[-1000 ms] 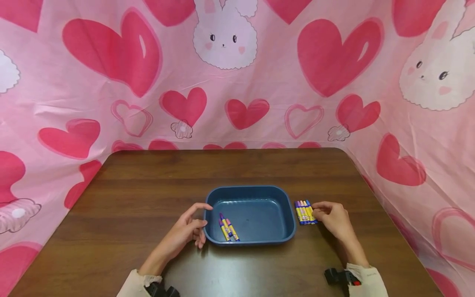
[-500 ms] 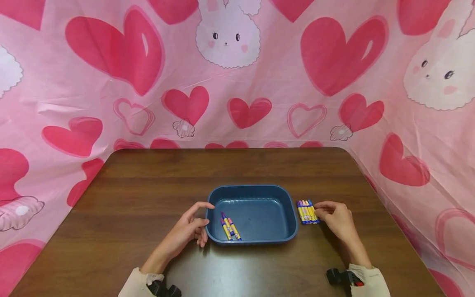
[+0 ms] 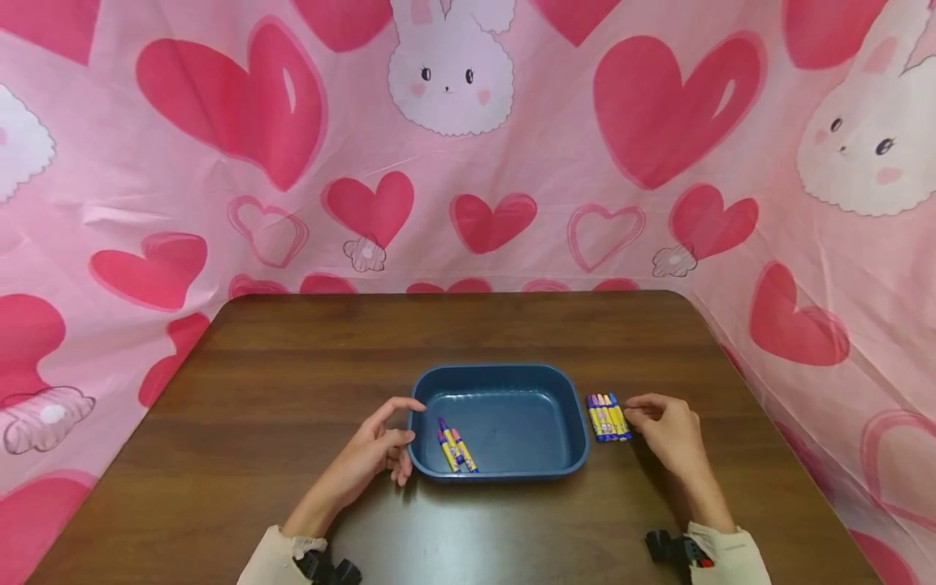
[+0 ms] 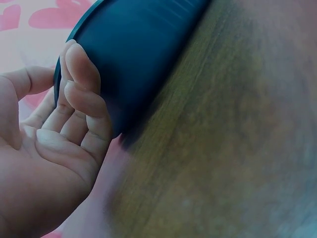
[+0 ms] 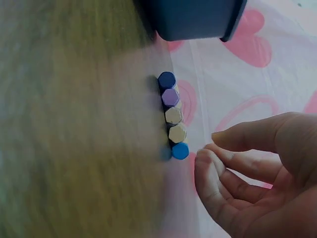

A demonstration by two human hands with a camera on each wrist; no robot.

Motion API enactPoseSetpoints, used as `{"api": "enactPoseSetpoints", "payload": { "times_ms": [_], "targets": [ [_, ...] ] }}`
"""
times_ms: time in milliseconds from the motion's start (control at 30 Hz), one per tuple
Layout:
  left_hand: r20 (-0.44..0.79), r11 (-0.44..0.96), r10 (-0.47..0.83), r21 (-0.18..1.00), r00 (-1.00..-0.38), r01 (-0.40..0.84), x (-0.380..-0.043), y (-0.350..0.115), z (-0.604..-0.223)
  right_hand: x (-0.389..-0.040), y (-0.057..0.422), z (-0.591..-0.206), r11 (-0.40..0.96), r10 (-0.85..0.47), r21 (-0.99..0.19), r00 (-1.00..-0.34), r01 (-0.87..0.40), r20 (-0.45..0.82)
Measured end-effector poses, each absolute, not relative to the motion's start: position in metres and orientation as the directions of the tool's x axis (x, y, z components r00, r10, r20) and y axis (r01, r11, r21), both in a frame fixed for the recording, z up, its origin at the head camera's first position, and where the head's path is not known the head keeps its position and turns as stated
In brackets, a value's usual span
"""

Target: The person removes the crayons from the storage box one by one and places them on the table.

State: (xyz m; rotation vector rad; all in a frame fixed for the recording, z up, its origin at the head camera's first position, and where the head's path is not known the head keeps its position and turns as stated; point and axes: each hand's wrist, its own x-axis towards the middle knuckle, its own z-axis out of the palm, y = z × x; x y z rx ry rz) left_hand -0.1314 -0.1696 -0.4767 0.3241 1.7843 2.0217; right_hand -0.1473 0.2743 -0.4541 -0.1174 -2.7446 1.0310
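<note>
My left hand (image 3: 376, 448) holds the left rim of a dark blue rectangular tray (image 3: 504, 474), thumb and index finger at the edge. In the left wrist view, its other fingers (image 4: 84, 69) curl beside the tray's outer wall. Inside the tray's near left corner lie 3 crayons (image 3: 457, 451) with yellow wrappers and purple and pink tips. Just right of the tray, several crayons (image 3: 607, 418) lie side by side in a row. My right hand (image 3: 667, 429) is at that row's right end, fingers loosely bent and holding nothing. In the right wrist view, a small gap separates its fingertips from the blue-ended crayon (image 5: 180, 150).
The tray and crayons stand on a brown wooden table (image 3: 307, 357). A pink curtain (image 3: 512, 162) with hearts and rabbits surrounds the table's back and sides. Black camera mounts (image 3: 676, 548) are strapped to both wrists.
The right fingertips have drawn slightly away from the crayon row to the right. The left hand stays at the tray's rim. The whole head view has shifted a little.
</note>
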Motion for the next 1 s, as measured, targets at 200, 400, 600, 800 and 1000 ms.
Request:
{"api": "enactPoseSetpoints", "payload": {
  "times_ms": [200,400,600,800,1000],
  "targets": [
    [-0.103,-0.102,0.467,0.980,-0.878,-0.169,-0.131,-0.169,-0.480,-0.143,0.258,-0.446,0.756,0.138,-0.653,-0.965,-0.042,0.222],
    [-0.098,-0.105,0.469,0.981,-0.878,-0.166,-0.131,-0.169,-0.478,-0.141,0.243,-0.432,0.761,0.107,-0.640,-0.951,-0.110,0.290],
    [-0.093,-0.100,0.468,0.982,-0.879,-0.157,-0.131,-0.170,-0.477,-0.141,0.230,-0.417,0.746,0.046,-0.634,-0.934,-0.204,0.355],
    [-0.102,-0.102,0.467,0.980,-0.878,-0.168,-0.131,-0.170,-0.477,-0.140,0.215,-0.406,0.733,-0.006,-0.647,-0.953,-0.210,0.303],
    [-0.080,-0.113,0.476,0.982,-0.876,-0.151,-0.131,-0.170,-0.476,-0.142,0.197,-0.398,0.719,-0.055,-0.654,-0.958,-0.234,0.282]
  ]
}}
